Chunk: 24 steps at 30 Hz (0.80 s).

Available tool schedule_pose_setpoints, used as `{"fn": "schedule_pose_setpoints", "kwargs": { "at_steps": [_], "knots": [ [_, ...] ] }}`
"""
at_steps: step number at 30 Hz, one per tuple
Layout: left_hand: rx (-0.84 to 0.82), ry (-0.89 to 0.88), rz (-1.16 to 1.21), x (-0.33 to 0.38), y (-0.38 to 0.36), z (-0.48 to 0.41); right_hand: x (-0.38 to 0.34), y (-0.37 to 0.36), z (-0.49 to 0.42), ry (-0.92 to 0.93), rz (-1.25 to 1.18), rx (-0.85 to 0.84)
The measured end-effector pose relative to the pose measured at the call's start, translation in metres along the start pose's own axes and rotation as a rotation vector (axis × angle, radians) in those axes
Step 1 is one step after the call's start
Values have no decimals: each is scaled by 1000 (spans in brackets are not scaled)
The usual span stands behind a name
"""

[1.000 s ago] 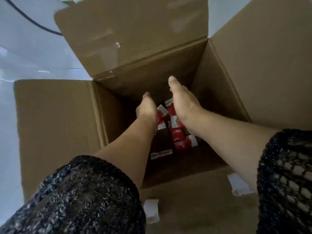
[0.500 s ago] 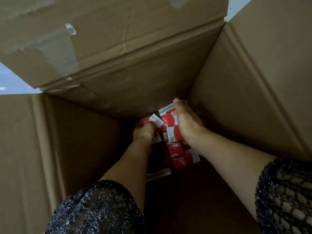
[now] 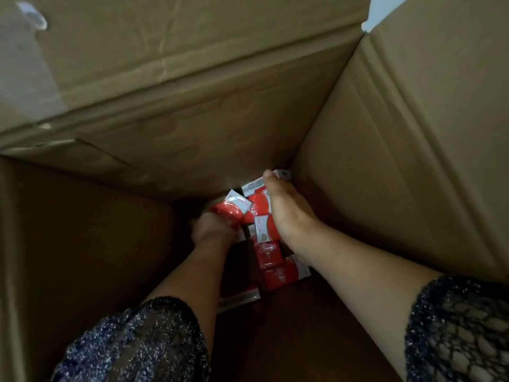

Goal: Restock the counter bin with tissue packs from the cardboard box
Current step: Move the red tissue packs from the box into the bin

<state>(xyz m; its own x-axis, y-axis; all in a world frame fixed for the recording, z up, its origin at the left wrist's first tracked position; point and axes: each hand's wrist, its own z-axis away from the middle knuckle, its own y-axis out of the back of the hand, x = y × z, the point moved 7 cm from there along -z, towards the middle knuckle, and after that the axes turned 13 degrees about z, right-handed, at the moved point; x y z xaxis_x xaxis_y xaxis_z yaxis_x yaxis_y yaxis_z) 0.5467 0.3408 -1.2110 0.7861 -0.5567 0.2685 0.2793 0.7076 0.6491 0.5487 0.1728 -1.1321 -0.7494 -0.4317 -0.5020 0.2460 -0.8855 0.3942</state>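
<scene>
Tissue packs (image 3: 268,255) deep inside cardboard box (image 3: 385,188)

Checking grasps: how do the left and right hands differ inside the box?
The left hand curls round one red pack; the right hand lies stretched against the pile of packs, its grip hidden. The left hand is dim and blurred; the right hand is sharper. Both reach deep into the cardboard box.
</scene>
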Motion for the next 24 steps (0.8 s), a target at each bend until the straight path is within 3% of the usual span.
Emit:
{"fn": "schedule_pose_setpoints", "kwargs": {
  "at_steps": [3,10,16,20,24],
  "knots": [
    [21,-11,11,6,10,11,-2,4,5,10,12,8],
    [-235,-73,79,7,-30,21,-9,6,12,49,25,-16],
    [-63,96,168,-12,-27,18,2,8,3,22,19,22],
    [-115,102,243,-9,-24,21,0,7,11,17,27,18],
    [-230,147,485,5,-17,36,-9,15,25,26,18,26]
  ]
}}
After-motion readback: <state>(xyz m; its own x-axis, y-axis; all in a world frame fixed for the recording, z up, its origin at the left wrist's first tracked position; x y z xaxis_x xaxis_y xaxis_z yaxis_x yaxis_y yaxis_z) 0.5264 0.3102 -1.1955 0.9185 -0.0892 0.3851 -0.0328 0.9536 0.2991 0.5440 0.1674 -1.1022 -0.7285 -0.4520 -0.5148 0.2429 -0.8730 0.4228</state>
